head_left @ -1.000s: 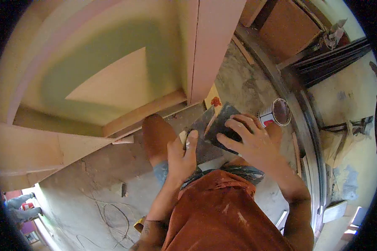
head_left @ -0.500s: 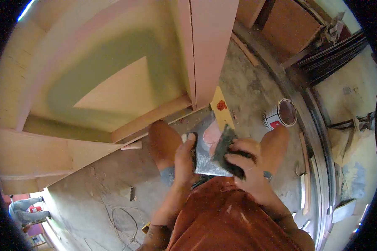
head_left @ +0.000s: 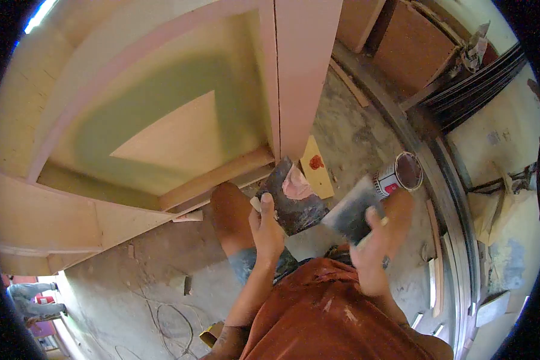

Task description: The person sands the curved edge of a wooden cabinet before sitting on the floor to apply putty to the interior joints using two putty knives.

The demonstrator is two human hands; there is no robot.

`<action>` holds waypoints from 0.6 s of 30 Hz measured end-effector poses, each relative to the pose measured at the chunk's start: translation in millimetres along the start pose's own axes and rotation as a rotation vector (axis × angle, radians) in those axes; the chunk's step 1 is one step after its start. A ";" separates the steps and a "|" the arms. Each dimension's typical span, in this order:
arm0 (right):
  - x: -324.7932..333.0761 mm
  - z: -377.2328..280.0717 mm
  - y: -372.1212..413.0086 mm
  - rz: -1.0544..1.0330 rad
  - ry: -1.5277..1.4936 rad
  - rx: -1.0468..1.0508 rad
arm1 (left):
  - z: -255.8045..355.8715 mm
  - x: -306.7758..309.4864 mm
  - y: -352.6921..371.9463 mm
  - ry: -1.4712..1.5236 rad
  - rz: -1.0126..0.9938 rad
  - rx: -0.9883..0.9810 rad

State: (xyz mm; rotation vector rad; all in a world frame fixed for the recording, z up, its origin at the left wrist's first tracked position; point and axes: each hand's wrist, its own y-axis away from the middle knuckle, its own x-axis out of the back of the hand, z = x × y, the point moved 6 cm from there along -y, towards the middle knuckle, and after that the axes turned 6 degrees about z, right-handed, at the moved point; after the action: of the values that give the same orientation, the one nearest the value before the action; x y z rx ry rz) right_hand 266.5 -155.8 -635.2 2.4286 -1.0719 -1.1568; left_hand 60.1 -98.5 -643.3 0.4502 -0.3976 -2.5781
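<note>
My left hand (head_left: 266, 233) is closed on the edge of a dark flat metal plate (head_left: 293, 219), its thumb lying on top. A lump of pink putty (head_left: 296, 185) sits towards the plate's far end. My right hand (head_left: 371, 255) grips a wide putty knife (head_left: 349, 213), blurred by motion, just right of the plate and apart from it. The thumb presses on the knife's flat face, while the other fingers are partly hidden beneath it. Both tools are held above my lap, between my knees.
An open paint can (head_left: 397, 174) stands by my right knee. A yellowish board (head_left: 316, 168) with a red blotch lies ahead. To the left rises a pink and wood-coloured cabinet (head_left: 300, 72) with a green-sprayed panel. A cable (head_left: 162, 321) coils on the floor; another person (head_left: 33, 300) is far left.
My right hand has swung the putty knife off the plate and to the right, with its broad face now turned up. The plate has tilted and turned in my left hand.
</note>
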 end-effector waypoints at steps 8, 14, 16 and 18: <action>-10.7 -5.1 -21.3 0.022 0.396 0.203 | 7.3 -14.2 31.0 -0.810 -0.446 -0.528; -24.0 -50.7 -10.9 -0.059 0.334 0.604 | -23.7 15.8 14.0 -0.520 -0.192 0.100; -57.1 -45.9 47.6 -0.804 0.675 1.119 | -45.0 -8.4 15.9 0.504 -0.266 0.610; -58.7 -23.2 58.2 -1.370 0.819 1.215 | -36.2 -23.5 23.9 0.585 -0.378 0.673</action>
State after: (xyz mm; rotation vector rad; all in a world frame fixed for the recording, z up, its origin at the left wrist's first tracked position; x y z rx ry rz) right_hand 229.5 -157.0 -557.7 3.9652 0.5615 0.8789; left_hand 103.2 -113.6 -661.8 1.5909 -1.0334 -2.4214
